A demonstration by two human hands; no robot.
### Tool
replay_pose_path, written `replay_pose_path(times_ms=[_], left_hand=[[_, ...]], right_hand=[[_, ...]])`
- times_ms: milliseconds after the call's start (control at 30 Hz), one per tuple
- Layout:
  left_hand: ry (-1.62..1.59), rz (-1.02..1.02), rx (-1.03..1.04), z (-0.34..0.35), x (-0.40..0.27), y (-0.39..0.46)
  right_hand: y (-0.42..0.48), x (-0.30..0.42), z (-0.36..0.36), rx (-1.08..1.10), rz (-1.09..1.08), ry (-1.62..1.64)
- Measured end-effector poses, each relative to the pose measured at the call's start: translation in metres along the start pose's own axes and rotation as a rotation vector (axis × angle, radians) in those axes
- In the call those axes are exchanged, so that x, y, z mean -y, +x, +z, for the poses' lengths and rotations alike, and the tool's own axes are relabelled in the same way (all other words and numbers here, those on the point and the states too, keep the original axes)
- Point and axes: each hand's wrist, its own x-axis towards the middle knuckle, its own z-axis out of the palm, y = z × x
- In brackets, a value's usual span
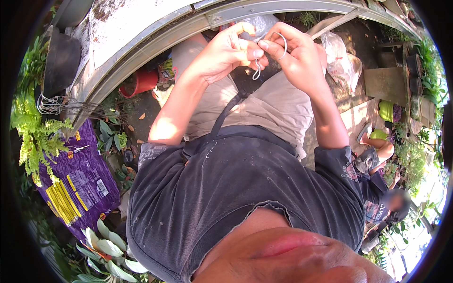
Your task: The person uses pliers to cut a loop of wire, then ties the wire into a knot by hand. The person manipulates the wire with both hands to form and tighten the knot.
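Observation:
Both hands are raised close together at the top middle, in front of the knees. My left hand (230,53) pinches a thin, pale cord or wire (257,73) between thumb and forefinger; a small loop of it hangs below the fingertips. Beside it, my right hand (295,53) grips another part of the same strand with thumb and bent fingers, and a wider loop curves over its thumb. Whether the strand is knotted between the hands cannot be told. Behind the hands lies a clear plastic bag (260,25), partly hidden by them.
A metal-edged bench (155,47) curves across the top. A red bucket (143,83) stands below it. Coiled wire (51,104) hangs by a black pot (62,60) at left, above a purple sack (88,177). A white plastic bag (336,56) lies at right; another person (375,177) sits farther right.

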Motion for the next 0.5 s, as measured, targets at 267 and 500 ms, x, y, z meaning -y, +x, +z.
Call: replay_pose_path(times_ms=[267,500], left_hand=[[0.026,0.007,-0.022,0.0012,-0.0005,0.0028],[0.17,0.029,-0.034,-0.0009,-0.0044,0.0042]], right_hand=[[0.0053,-0.002,-0.0054,0.017,-0.02,-0.029],[0.0008,0.0015,0.0026,-0.058,-0.008,-0.102]])
